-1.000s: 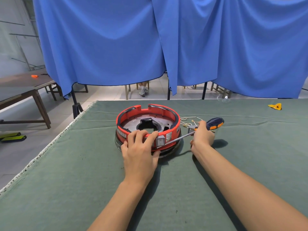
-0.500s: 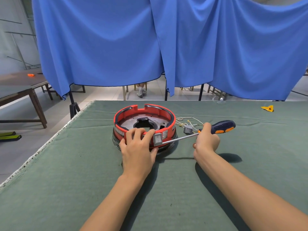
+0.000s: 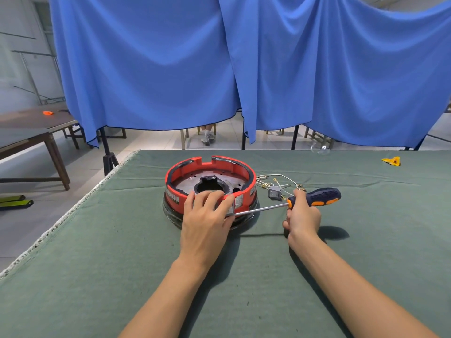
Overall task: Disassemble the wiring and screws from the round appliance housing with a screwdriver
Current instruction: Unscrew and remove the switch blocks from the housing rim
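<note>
Head camera, just below the centre of the frame: the left hand (image 3: 205, 222) rests on the near rim of the round red plastic appliance housing (image 3: 210, 189), its fingers curled over the edge and pinching a small grey rectangular panel (image 3: 230, 208) set in the near wall. To the right of it, the right hand (image 3: 302, 215) is wrapped tightly around the front of the dark blue and orange handle of a long screwdriver (image 3: 314, 197); the silver shaft runs leftward and slightly down the frame, and its tip meets the housing at the lower edge of that panel, just beside the left thumb. The housing sits on a grey-green felt-covered table (image 3: 122, 276), a little above the frame's centre, with a metal plate and a dark central opening inside the ring. Just right of the housing, above the shaft, lies a loose tangle of thin pale wires with a small grey connector block (image 3: 274, 192). Near the right edge, well apart, lies a small yellow object (image 3: 391, 161). A blue cloth curtain (image 3: 244, 64) fills the upper frame, and a brown wooden table (image 3: 31, 132) stands at the left.
</note>
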A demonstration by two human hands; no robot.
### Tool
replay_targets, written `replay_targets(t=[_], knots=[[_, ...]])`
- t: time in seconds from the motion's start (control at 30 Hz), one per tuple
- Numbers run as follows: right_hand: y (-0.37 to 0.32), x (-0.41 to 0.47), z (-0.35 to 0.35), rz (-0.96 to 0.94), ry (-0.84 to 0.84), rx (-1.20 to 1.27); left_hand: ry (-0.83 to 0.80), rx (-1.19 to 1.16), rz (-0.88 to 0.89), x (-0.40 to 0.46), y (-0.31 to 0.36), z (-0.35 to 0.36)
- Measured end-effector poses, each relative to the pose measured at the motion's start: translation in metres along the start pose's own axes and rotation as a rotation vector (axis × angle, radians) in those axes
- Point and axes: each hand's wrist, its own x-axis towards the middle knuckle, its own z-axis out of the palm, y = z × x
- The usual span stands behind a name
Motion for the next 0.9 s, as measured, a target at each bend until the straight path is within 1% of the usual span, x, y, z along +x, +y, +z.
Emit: replay_targets(t=[0.1, 0.2, 0.33, 0.4, 0.47, 0.53, 0.63, 0.77, 0.9], knots=[[-0.001, 0.001, -0.008, 0.022, -0.105, 0.084, 0.013, -0.098, -0.051, -0.001, -0.002, -0.002], [-0.001, -0.002, -0.014, 0.003, -0.149, 0.213, 0.001, -0.145, -0.084, -0.001, -0.002, -0.002], [-0.004, -0.013, -0.017, -0.052, -0.137, 0.301, -0.078, -0.138, -0.093, 0.000, -0.001, -0.005], [-0.009, -0.021, -0.019, -0.122, -0.130, 0.321, -0.121, -0.141, -0.103, 0.000, -0.001, -0.005], [-0.012, -0.031, -0.020, -0.205, -0.119, 0.313, -0.146, -0.169, -0.133, 0.000, -0.002, -0.005], [-0.012, -0.037, -0.021, -0.239, -0.103, 0.284, -0.156, -0.217, -0.166, 0.001, -0.003, -0.004], [-0.010, -0.034, -0.022, -0.186, -0.063, 0.260, -0.140, -0.291, -0.194, 0.000, -0.006, -0.004], [-0.009, -0.021, -0.027, -0.032, 0.036, 0.294, -0.107, -0.366, -0.194, 0.000, -0.006, -0.007], [-0.014, -0.015, -0.032, -0.020, 0.056, 0.330, -0.012, -0.482, -0.309, -0.002, -0.002, -0.011]])
